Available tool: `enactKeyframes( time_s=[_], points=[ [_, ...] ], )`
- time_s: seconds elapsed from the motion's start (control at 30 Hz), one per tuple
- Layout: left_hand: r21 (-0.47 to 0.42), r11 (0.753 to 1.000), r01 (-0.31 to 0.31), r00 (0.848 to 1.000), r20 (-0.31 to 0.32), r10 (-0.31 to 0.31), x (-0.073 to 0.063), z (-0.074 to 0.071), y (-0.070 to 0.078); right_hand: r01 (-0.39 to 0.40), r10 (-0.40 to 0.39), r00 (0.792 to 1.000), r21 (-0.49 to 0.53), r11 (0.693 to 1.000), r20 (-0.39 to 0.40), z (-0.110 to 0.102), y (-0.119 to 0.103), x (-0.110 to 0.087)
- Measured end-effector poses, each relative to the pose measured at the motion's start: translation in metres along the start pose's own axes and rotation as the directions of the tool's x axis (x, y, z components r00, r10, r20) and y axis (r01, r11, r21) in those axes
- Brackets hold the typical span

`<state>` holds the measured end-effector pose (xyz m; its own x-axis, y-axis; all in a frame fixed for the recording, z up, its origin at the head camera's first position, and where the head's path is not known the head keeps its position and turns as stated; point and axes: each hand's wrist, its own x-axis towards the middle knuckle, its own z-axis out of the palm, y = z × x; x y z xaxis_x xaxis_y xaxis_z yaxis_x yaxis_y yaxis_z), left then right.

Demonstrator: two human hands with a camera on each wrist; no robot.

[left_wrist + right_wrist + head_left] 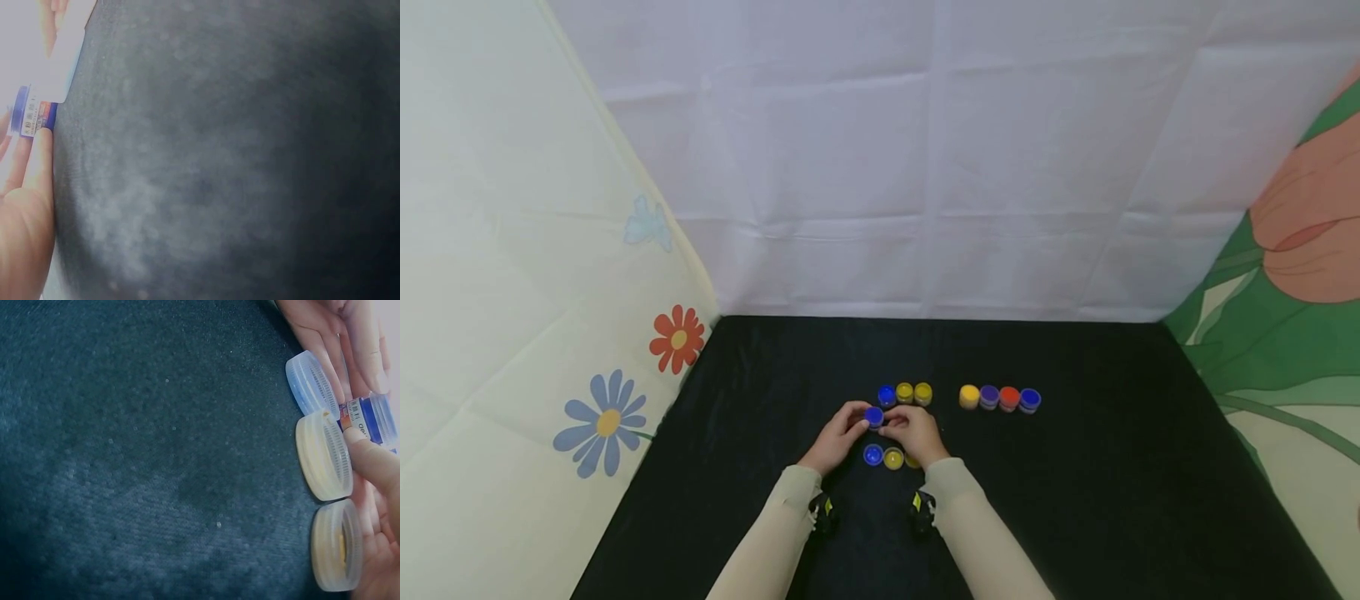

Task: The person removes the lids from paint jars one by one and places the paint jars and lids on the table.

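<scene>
Left hand (835, 440), right hand (919, 432): both grips pinching blue jar (874, 416) between them. Loose lids (893, 458) near, five-to-six o'clock; jar row (904, 393) one-to-two o'clock. Uneven squeeze could pop jar free, scattering neighbours.

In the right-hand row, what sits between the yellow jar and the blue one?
The head view shows a purple paint jar and a red paint jar.
</scene>
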<state>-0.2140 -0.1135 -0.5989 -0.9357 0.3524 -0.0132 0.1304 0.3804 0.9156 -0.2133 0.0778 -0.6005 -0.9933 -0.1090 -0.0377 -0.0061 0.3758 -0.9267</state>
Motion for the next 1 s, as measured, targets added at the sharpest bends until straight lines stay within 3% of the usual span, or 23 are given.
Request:
enactKeyframes(
  time_s=[0.2,0.37,0.6,0.93,1.0],
  points=[
    [-0.018,1.0,0.018,0.999,-0.027,-0.018,-0.002,0.0012,0.0018,0.013,-0.013,1.0,0.009,1.0,-0.01,0.001,0.002,0.0013],
    [-0.018,1.0,0.016,1.0,-0.007,-0.016,-0.0012,-0.0002,0.0012,0.014,-0.014,1.0,0.007,1.0,-0.018,0.0005,0.0014,0.0008],
    [0.095,0.995,-0.024,1.0,0.0,0.024,0.0021,-0.0018,0.0004,0.004,-0.004,1.0,0.005,1.0,-0.015,-0.0003,0.0001,0.0004],
    [-0.014,1.0,0.0,1.0,-0.014,0.0,0.0011,0.001,-0.0016,0.007,-0.007,1.0,0.011,1.0,-0.009,-0.0006,0.0003,-0.0005],
    [0.009,1.0,0.004,1.0,-0.01,-0.004,0.0009,0.001,-0.0015,0.007,-0.007,1.0,0.012,1.0,-0.01,-0.0006,0.0002,-0.0006]
  ],
)
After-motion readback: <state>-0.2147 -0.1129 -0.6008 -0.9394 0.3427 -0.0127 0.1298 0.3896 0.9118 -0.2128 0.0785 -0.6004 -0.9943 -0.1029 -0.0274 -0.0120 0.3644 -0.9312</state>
